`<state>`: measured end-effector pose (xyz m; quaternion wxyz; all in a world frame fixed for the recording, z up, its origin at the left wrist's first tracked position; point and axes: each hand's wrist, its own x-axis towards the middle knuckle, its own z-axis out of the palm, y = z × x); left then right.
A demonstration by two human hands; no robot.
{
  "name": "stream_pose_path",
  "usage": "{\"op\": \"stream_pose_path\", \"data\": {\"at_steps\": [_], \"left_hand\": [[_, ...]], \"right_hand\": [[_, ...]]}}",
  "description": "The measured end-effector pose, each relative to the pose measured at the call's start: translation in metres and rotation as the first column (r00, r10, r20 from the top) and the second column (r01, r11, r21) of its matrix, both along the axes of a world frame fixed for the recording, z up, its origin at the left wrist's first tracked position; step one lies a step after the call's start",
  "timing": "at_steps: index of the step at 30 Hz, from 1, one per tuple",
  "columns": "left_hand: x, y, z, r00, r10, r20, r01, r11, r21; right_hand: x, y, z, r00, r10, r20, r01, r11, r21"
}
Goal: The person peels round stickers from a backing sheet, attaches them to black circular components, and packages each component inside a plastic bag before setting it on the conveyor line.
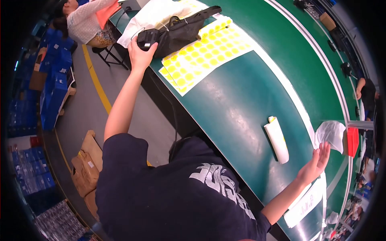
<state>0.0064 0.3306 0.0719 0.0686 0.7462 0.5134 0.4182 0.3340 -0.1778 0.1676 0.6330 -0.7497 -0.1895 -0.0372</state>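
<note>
My left hand [141, 54] is wrapped around a small black box-shaped device [149, 38] with a white label, at the table's far left edge. A black bag [183, 38] with a strap lies right beside it. Beneath the bag, sheets of round yellow stickers [209, 54] spread over the green table, partly rolled up at the back. My right hand [315, 164] is raised at the right, fingers stretched out, holding nothing. It is nearest to a clear plastic bag [330, 134]. Left of that hand lies a white roll [277, 140] with a bit of yellow at its end.
Printed white papers [307, 205] lie below my right hand. A red bin [352, 141] stands beyond the plastic bag. White cloth-like material [150, 16] lies behind the black bag. Another person [90, 22] sits at the upper left, near stacked blue boxes [56, 92]. A cable [171, 108] hangs beside the table.
</note>
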Motion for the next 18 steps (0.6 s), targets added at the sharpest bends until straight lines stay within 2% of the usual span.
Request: {"op": "stream_pose_path", "data": {"at_steps": [2,3,5,8,13,18], "left_hand": [[-0.008,0.010,-0.011,0.995,-0.054,0.085,0.061,0.995,-0.082],[-0.006,0.002,-0.004,0.956,-0.058,0.289,0.108,0.981,-0.159],[-0.002,-0.019,0.013,0.762,-0.008,0.648,0.243,0.931,-0.274],[-0.025,-0.011,0.014,0.444,-0.041,0.895,0.510,0.833,-0.215],[-0.042,-0.020,0.032,0.267,-0.025,0.964,0.702,0.690,-0.177],[-0.042,-0.025,0.027,0.273,-0.030,0.961,0.673,0.720,-0.169]], "right_hand": [[-0.003,-0.002,-0.001,1.000,0.002,-0.022,-0.002,1.000,-0.006],[-0.004,-0.003,-0.002,1.000,0.006,-0.027,-0.006,1.000,-0.006],[-0.007,-0.004,-0.002,0.999,0.014,-0.033,-0.014,1.000,-0.009],[-0.011,-0.005,0.000,0.999,0.026,-0.039,-0.027,1.000,-0.014],[-0.018,-0.003,0.001,0.996,0.049,-0.076,-0.049,0.999,-0.005],[-0.023,-0.001,0.000,0.995,0.069,-0.078,-0.069,0.998,0.004]]}}
